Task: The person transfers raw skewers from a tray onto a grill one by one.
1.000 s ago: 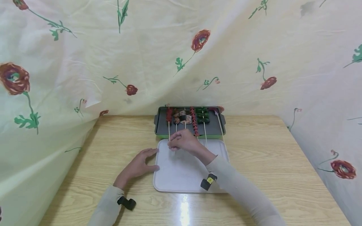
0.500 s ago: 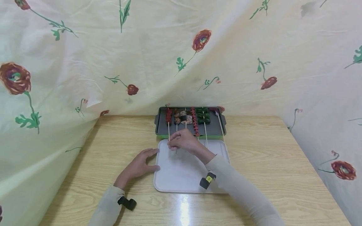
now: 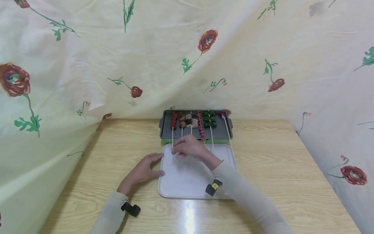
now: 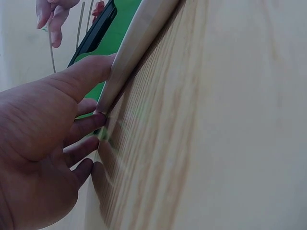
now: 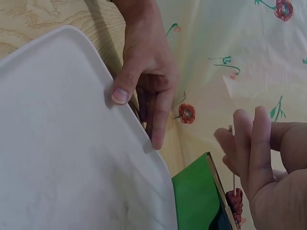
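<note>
A white tray (image 3: 187, 182) lies on the wooden table in front of a dark grill pan (image 3: 222, 132) with a green base. Several skewers lie on the pan, their sticks pointing toward the tray. My right hand (image 3: 187, 148) hovers over the tray's far edge and pinches the stick of the leftmost red skewer (image 3: 174, 119). In the right wrist view that stick (image 5: 233, 158) runs between my fingers (image 5: 254, 148). My left hand (image 3: 143, 170) rests at the tray's left rim, thumb on the rim (image 5: 108, 91), fingers straight along its side. The left wrist view shows the thumb (image 4: 81, 76) against the rim (image 4: 139, 43).
A flowered cloth (image 3: 87, 65) hangs behind and on both sides of the table (image 3: 292, 169). The other skewers carry brown pieces (image 3: 190, 122), small red pieces (image 3: 200, 125) and green pieces (image 3: 209, 119). Bare wood lies left and right of the tray.
My right hand has shifted slightly left and toward me, and the leftmost skewer's stick moved left with it. The left hand has stayed at the tray's rim.
</note>
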{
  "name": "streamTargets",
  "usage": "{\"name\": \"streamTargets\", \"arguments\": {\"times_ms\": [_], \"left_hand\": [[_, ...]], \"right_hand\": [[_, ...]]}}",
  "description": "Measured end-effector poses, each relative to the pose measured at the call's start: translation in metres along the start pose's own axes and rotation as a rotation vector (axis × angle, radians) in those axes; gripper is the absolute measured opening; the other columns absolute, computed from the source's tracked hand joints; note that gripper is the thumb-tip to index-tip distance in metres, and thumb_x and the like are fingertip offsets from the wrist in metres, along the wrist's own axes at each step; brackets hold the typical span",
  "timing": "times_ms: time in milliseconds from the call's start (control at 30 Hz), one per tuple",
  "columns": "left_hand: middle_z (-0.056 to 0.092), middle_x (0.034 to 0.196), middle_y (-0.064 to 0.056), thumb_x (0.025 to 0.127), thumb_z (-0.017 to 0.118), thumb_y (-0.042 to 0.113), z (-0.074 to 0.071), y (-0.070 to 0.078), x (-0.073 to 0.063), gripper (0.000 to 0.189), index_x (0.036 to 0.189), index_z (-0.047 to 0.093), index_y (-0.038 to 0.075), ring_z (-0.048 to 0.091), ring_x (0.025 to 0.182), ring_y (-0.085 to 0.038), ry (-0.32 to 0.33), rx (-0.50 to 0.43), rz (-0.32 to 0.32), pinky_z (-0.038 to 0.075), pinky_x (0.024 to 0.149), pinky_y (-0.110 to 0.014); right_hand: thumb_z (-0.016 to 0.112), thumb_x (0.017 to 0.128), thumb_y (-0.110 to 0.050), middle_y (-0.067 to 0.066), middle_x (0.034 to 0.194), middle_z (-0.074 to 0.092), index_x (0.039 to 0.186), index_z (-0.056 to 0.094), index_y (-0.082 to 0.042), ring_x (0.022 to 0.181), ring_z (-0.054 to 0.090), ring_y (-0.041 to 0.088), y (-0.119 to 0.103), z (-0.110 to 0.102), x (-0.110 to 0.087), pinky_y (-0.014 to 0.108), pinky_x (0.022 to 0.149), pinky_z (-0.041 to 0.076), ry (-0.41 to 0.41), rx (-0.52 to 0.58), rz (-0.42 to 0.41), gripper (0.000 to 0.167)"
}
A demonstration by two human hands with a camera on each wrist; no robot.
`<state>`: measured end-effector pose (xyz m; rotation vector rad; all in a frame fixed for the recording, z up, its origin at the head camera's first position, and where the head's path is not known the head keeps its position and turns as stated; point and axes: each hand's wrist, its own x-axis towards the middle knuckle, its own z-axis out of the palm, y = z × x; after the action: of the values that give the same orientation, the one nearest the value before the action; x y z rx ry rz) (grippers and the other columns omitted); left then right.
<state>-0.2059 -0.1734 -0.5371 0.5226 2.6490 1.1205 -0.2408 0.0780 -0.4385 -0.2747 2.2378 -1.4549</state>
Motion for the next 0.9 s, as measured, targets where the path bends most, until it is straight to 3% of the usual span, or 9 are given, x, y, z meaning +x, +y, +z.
{"name": "streamTargets", "arguments": {"times_ms": [167, 500, 700, 900], "left_hand": [[0.044, 0.158, -0.015, 0.086, 0.083, 0.035, -0.001, 0.001, 0.001, 0.076, 0.153, 0.05, 0.019, 0.035, 0.149, -0.036, -0.004, -0.003, -0.024, 0.03, 0.123, -0.055], [0.046, 0.156, -0.017, 0.086, 0.083, 0.037, 0.0, -0.001, 0.006, 0.075, 0.151, 0.052, 0.016, 0.037, 0.147, -0.038, 0.006, -0.011, 0.0, 0.03, 0.123, -0.057], [0.046, 0.157, -0.015, 0.086, 0.084, 0.035, 0.001, 0.0, 0.005, 0.075, 0.151, 0.052, 0.017, 0.036, 0.148, -0.037, 0.002, -0.01, -0.026, 0.03, 0.123, -0.056], [0.046, 0.157, -0.015, 0.086, 0.084, 0.035, 0.0, 0.002, 0.005, 0.076, 0.152, 0.051, 0.014, 0.036, 0.148, -0.036, -0.003, 0.009, -0.023, 0.03, 0.124, -0.054]], "right_hand": [[0.079, 0.091, -0.024, 0.006, 0.093, 0.078, 0.121, 0.073, -0.001, 0.069, 0.074, 0.017, 0.002, 0.0, 0.0, 0.031, 0.072, 0.063, -0.011, -0.045, 0.009, 0.038], [0.075, 0.094, -0.022, 0.009, 0.1, 0.078, 0.123, 0.072, -0.001, 0.068, 0.074, 0.018, 0.005, -0.001, -0.006, 0.031, 0.072, 0.064, 0.004, -0.056, -0.042, 0.036], [0.073, 0.096, -0.021, 0.013, 0.102, 0.078, 0.124, 0.07, -0.002, 0.074, 0.075, 0.023, 0.005, -0.011, -0.027, 0.036, 0.07, 0.065, 0.035, 0.047, -0.145, 0.034], [0.076, 0.094, -0.026, 0.009, 0.099, 0.078, 0.126, 0.071, -0.007, 0.079, 0.075, 0.027, 0.01, -0.036, -0.059, 0.038, 0.067, 0.066, 0.173, 0.05, -0.221, 0.038]]}}
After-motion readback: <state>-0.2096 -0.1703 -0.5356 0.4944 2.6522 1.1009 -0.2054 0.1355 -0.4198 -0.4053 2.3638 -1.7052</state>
